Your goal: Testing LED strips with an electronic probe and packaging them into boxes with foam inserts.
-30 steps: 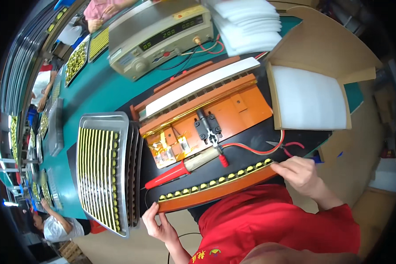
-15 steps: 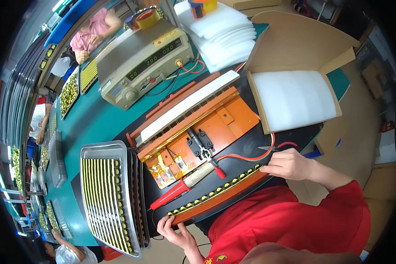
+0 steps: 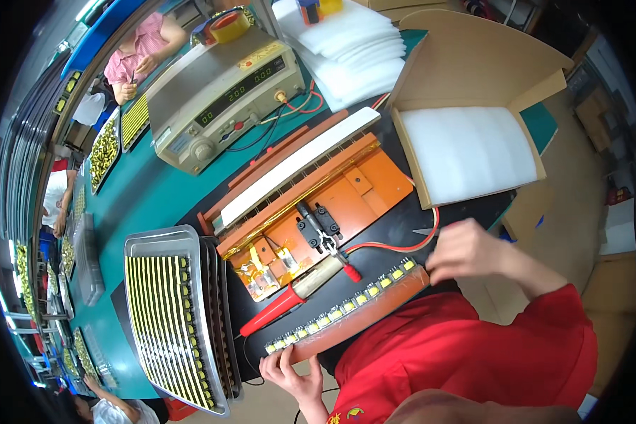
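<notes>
A long orange-brown bar lies across the front of the table before me, slanting up to the right. Along its far edge runs a row of small yellow-and-black wound parts, their pale tops showing. My left hand grips the bar's left end, thumb and fingers closed on it. At the right end my right hand is closed on the bar, its fingertips partly hidden and slightly blurred. Just beyond the bar lies a red-handled test probe, next to an orange fixture with a black toggle clamp.
Stacked trays of similar parts stand at left. A test instrument with a lit display sits at the back, white foam sheets beside it. An open cardboard box is at right; a red wire crosses the mat. Other people work at far left.
The bar has been tipped so that its broad face and the parts' pale tops now show. My right hand has turned and covers the pliers-like red handles seen before. The whole view has shifted slightly.
</notes>
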The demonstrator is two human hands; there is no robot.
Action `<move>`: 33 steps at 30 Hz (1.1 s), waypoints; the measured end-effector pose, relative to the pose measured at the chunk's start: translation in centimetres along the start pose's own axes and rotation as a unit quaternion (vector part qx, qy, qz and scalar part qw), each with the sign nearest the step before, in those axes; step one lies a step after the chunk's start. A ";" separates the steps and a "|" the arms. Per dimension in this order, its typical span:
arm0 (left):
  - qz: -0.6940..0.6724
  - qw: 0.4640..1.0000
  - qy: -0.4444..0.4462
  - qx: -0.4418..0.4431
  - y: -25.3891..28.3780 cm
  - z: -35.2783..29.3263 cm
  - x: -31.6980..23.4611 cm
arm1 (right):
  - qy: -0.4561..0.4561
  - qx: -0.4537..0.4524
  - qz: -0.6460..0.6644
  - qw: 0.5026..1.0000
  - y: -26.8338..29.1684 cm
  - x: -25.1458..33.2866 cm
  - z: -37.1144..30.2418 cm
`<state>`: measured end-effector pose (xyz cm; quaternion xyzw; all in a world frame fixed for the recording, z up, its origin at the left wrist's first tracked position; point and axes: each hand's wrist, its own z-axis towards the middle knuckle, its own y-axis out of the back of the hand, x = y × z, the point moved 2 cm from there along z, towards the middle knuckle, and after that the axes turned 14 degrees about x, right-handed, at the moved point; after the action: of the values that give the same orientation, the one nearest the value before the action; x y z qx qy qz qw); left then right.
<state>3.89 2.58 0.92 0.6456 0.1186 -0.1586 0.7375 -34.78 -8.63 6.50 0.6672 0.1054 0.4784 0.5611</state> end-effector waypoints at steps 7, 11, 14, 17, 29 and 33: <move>-0.089 0.996 -0.005 0.024 0.0 0.5 0.8 | -0.092 -0.145 -0.183 0.968 7.5 -8.4 9.4; -0.053 0.997 0.019 -0.050 -0.9 0.0 -0.2 | -0.065 -0.058 -0.308 0.947 6.5 -14.3 13.9; -0.118 0.986 0.083 -0.088 -1.5 -0.8 -0.9 | -0.027 -0.088 -0.276 0.957 6.8 -15.0 15.0; -0.113 0.984 0.070 -0.117 -1.2 -0.4 -1.4 | -0.009 -0.146 -0.193 0.970 7.9 -14.9 14.3; -0.210 0.964 -0.127 -0.101 -0.1 7.0 -9.3 | -0.341 -0.265 0.124 0.893 14.5 -12.0 -11.8; -0.242 0.941 -0.233 0.042 -1.2 9.2 -13.8 | -0.398 -0.190 -0.099 0.892 13.2 -14.3 -19.3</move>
<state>-9.55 -5.57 6.31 0.5727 0.0894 -0.4832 0.6561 -62.03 -10.46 8.57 0.6690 -0.1544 0.1255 0.7162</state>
